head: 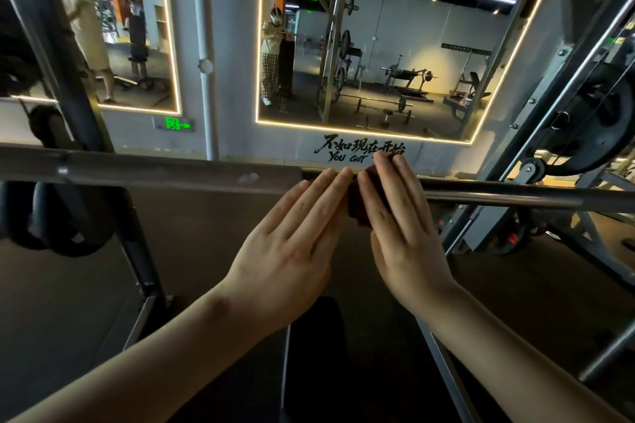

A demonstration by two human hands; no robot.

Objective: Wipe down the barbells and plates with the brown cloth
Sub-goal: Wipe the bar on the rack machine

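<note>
Brown cloth [359,206]: small dark rag draped over the long steel barbell [515,197], between our hands.
Left hand [292,237]: fingers straight, tips at the cloth's edge, gripping nothing.
Right hand [402,227]: flat, pressing the cloth onto the bar.
Risk: with nothing clamping it, we judge the cloth could slide off and drop.
Round black plate [591,120]: well apart, right.

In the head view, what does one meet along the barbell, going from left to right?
Dark plates → left hand → brown cloth → right hand → bare shiny bar → large black plate.
</note>
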